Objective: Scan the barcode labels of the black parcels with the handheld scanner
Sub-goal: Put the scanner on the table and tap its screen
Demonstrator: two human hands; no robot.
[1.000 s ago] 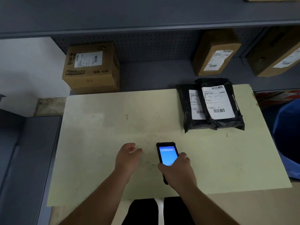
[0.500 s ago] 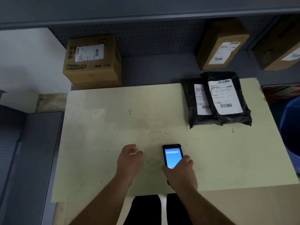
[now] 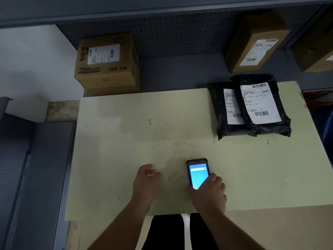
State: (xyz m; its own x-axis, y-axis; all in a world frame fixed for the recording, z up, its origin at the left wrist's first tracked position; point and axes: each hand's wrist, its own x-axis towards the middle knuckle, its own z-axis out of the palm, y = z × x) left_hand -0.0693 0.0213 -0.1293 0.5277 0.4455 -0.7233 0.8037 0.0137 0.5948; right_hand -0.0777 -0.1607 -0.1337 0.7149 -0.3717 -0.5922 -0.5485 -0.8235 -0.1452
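Black parcels [image 3: 252, 107] overlap on table [image 3: 126, 141] — right hand [image 3: 209, 193] grips scanner [image 3: 197, 173].

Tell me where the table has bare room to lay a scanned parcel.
The table is bare across its left half, from the left hand up to the far edge, and along the right edge below the black parcels. Crowded: far right corner, and around the scanner.

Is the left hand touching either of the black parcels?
No, the left hand rests empty on the table, far from the black parcels.
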